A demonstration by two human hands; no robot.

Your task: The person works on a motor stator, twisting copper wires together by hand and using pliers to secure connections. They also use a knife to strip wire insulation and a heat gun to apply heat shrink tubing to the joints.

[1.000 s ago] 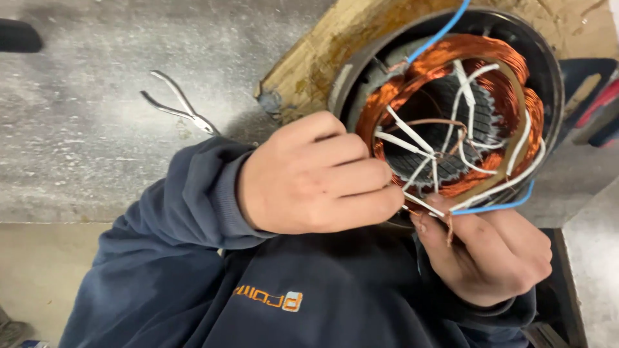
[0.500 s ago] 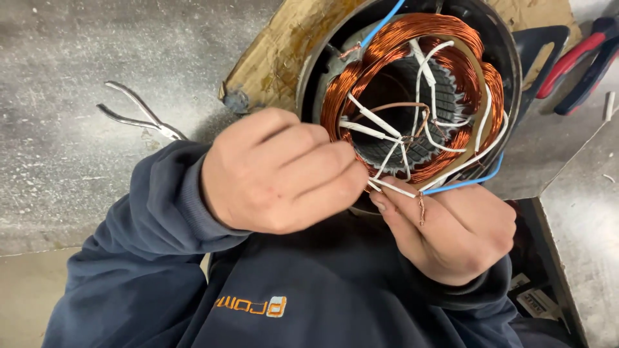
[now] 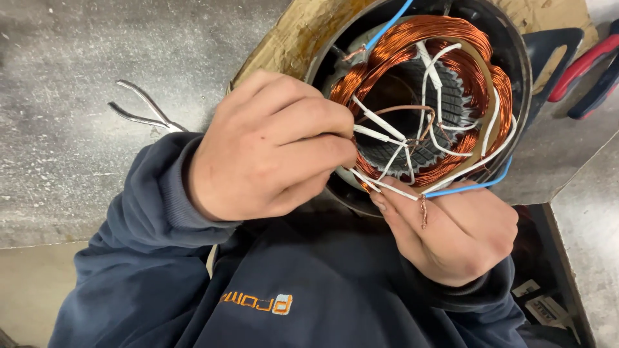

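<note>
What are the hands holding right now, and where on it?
Both hands pinch white-sleeved wires at the motor winding's near rim: left hand on a wire's end, right hand by the twisted copper tip.

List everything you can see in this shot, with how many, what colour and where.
motor stator: one, black housing, top centre, open end facing the camera
copper windings: one ring of coils, orange, inside the housing
white sleeved leads: several, white, crossing the bore
blue wire: one, blue, along the lower rim toward the right hand
bare twisted wire end: one, copper, at the right fingers
metal pliers: one, silver, on the grey bench at left
red-handled tool: one, red and blue, top right
sweatshirt: one, navy, bottom
left hand: one, fingers pinching white leads
right hand: one, holding leads at the rim
</note>
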